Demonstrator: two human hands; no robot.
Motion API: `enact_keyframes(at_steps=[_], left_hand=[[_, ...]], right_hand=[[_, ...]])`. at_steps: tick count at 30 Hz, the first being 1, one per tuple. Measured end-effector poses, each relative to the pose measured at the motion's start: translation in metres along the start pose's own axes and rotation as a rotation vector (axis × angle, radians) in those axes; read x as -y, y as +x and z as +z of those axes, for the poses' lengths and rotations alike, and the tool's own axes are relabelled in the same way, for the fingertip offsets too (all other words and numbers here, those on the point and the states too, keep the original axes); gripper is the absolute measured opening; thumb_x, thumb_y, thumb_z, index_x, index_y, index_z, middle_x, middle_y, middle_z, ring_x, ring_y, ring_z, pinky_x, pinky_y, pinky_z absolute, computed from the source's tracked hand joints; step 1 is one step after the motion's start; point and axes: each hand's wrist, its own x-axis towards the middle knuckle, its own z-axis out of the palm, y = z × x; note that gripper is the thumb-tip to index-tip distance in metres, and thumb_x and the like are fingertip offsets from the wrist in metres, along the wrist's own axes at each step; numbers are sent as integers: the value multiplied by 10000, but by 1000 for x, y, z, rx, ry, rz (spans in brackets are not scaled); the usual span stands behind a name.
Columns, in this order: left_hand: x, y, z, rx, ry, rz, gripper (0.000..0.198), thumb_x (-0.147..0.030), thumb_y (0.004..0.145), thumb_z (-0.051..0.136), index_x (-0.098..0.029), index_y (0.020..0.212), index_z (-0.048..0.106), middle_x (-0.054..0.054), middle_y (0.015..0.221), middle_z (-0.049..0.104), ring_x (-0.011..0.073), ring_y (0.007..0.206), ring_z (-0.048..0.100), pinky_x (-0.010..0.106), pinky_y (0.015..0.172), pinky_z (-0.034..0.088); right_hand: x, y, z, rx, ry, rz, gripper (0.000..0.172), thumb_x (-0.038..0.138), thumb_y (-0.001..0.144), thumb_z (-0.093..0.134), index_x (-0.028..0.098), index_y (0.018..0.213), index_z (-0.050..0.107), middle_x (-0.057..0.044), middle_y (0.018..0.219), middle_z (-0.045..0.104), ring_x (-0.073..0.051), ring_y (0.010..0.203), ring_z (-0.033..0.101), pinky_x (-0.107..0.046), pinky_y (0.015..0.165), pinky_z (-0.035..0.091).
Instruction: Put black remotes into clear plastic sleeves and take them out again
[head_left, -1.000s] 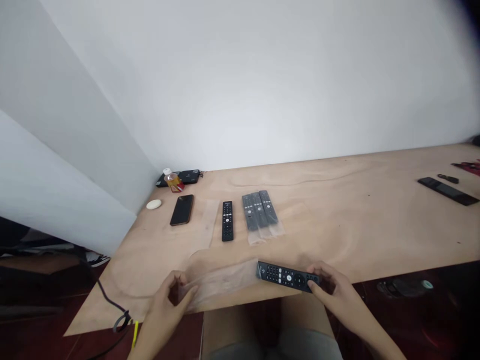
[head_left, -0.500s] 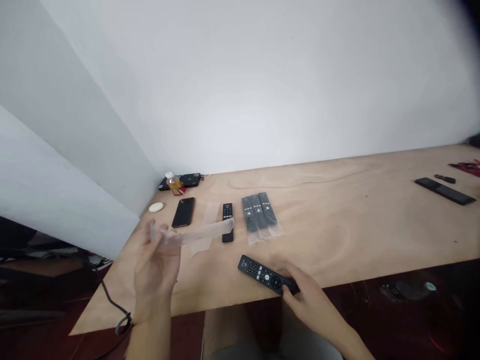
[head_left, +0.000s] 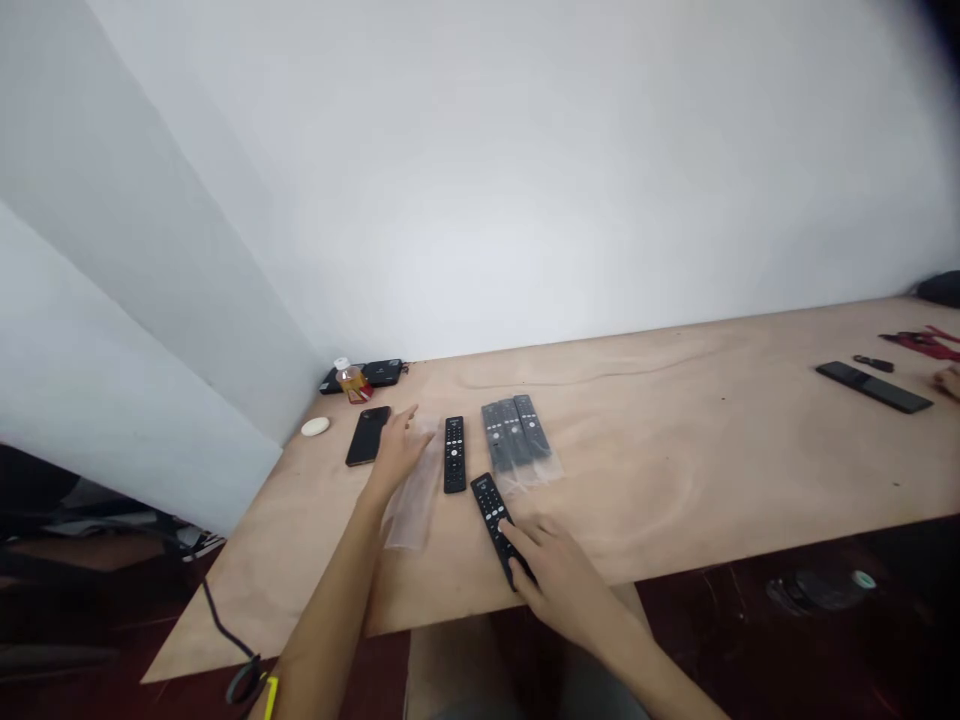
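a white wall (head_left: 525, 220) backs a wooden table (head_left: 750, 450). the person's right hand (head_left: 559, 575) is curled in a grip, the left hand (head_left: 397, 452) spread wide over clear plastic (head_left: 414, 505). the black remote (head_left: 490, 504) in the right hand slants just beside a loose remote (head_left: 454, 456).

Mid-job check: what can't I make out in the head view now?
All in the head view:
- The near remote: lower right side hidden by the right hand; key lettering too small to read.
- The phone: right edge partly hidden by the left hand.
- Another person's hand: cut off by the right picture edge.
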Motion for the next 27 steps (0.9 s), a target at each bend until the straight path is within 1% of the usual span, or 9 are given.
enact_keyframes(at_steps=[3, 5, 8, 10, 12, 16, 20, 23, 27], left_hand=[[3, -33, -10, 47, 130, 74, 470, -499, 942, 697, -201, 1303, 734, 162, 1340, 712, 363, 1300, 619, 583, 1170, 435], [3, -64, -13, 114, 195, 114, 397, -491, 984, 648, -227, 1256, 765, 137, 1331, 728, 350, 1299, 629, 572, 1187, 436], [1, -104, -4, 145, 283, 134, 376, -457, 1027, 597, -231, 1281, 757, 142, 1422, 692, 357, 1385, 571, 581, 1218, 411], [-3, -119, 7, 123, 366, 118, 393, -426, 1064, 547, -219, 1349, 720, 166, 1480, 653, 362, 1398, 550, 590, 1191, 428], [-8, -122, 17, 91, 478, 92, 413, -404, 1090, 505, -208, 1406, 686, 188, 1508, 626, 375, 1374, 551, 591, 1135, 462], [-16, -111, 28, 62, 593, 75, 412, -405, 1088, 514, -226, 1411, 695, 196, 1463, 640, 398, 1289, 569, 584, 1048, 493], [-19, -105, 30, 36, 621, 69, 428, -414, 1096, 486, -240, 1422, 702, 212, 1427, 630, 399, 1247, 562, 589, 1022, 487], [-18, -107, 31, 19, 617, 66, 462, -452, 1107, 459, -259, 1467, 676, 204, 1441, 614, 393, 1269, 545, 591, 1036, 483], [-19, -112, 31, 10, 567, 71, 503, -506, 1099, 475, -274, 1512, 643, 195, 1491, 591, 410, 1335, 514, 610, 1066, 476]], right_hand=[[-3, 8, 7, -36, -108, 21, 482, 280, 1089, 548, 248, 1568, 580, -162, 1402, 685, -377, 1274, 600, -522, 1065, 515], [-5, 18, 11, -67, -174, 39, 473, 311, 1083, 569, 270, 1553, 594, -175, 1442, 643, -404, 1299, 566, -537, 1046, 501], [-5, 41, 15, -105, -228, 50, 444, 313, 1068, 594, 270, 1509, 620, -170, 1485, 597, -398, 1269, 550, -541, 1057, 462], [-4, 58, 15, -118, -243, 48, 410, 312, 1064, 606, 256, 1469, 635, -165, 1474, 590, -379, 1247, 539, -530, 1064, 444], [-3, 74, 14, -124, -258, 47, 354, 316, 1060, 618, 248, 1404, 661, -160, 1427, 602, -370, 1226, 531, -512, 1038, 448], [-3, 100, 15, -146, -287, 72, 239, 341, 1049, 644, 239, 1255, 708, -154, 1377, 612, -368, 1209, 524, -501, 997, 454], [-10, 115, 20, -168, -287, 92, 281, 353, 1059, 638, 246, 1312, 694, -155, 1405, 615, -367, 1234, 522, -499, 1010, 451], [-19, 116, 22, -193, -291, 128, 395, 376, 1080, 605, 225, 1445, 632, -176, 1539, 559, -403, 1321, 480, -550, 1059, 434], [-25, 96, 23, -219, -314, 140, 372, 358, 1087, 589, 195, 1414, 660, -181, 1612, 523, -438, 1385, 441, -594, 1102, 409]])
